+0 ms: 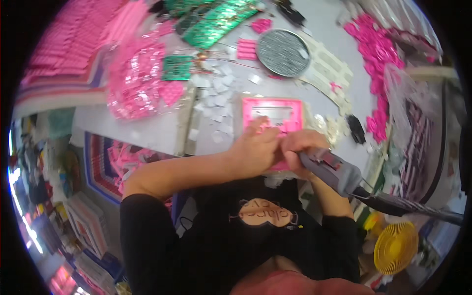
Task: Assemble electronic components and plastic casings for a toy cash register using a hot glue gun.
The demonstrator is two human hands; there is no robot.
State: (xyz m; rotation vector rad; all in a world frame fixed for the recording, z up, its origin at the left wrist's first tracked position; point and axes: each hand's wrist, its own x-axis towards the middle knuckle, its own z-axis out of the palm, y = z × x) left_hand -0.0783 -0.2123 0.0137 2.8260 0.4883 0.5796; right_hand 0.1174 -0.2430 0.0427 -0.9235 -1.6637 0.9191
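Grey driver (337, 172) fills the curled right hand (304, 143); half-curled left hand (258, 146) touches pink casing (296, 116).

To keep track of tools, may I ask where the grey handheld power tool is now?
In the head view, the grey handheld power tool is right of centre, in the right hand, right of the pink rectangular plastic case.

an assembly workshop: coil-corded power tool (330, 169), green circuit boards (220, 25), stacked pink parts (73, 39).

pink casing (296, 120), smooth plastic; grey tool (337, 174), matt (also plastic-looking).
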